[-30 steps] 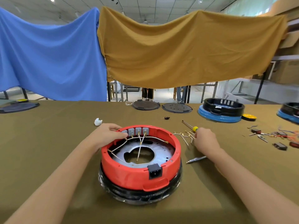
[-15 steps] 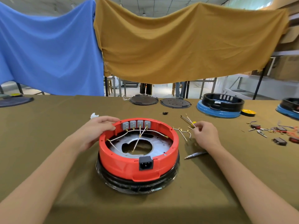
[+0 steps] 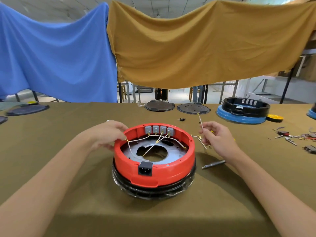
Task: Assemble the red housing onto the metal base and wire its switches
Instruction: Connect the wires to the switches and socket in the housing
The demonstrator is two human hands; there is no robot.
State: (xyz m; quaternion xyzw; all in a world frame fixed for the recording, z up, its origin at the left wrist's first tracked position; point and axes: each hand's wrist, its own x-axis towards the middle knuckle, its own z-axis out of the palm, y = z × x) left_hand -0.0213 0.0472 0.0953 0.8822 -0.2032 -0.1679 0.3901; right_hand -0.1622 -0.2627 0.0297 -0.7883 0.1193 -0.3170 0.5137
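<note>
Left hand (image 3: 107, 135) pinches a wire end (image 3: 126, 140) at the red housing's (image 3: 153, 170) 10 o'clock rim; right hand (image 3: 217, 139) pinches a loose wire (image 3: 200, 120) at 2 o'clock.

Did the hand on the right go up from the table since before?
Yes. The right hand has lifted off the olive table cloth, up from the loose wires beside the round red plastic housing, pinching a thin white wire.

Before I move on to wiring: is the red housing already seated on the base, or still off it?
Seated. The red housing sits level on the black base, its rim even all round, with the metal plate visible inside it.
</note>
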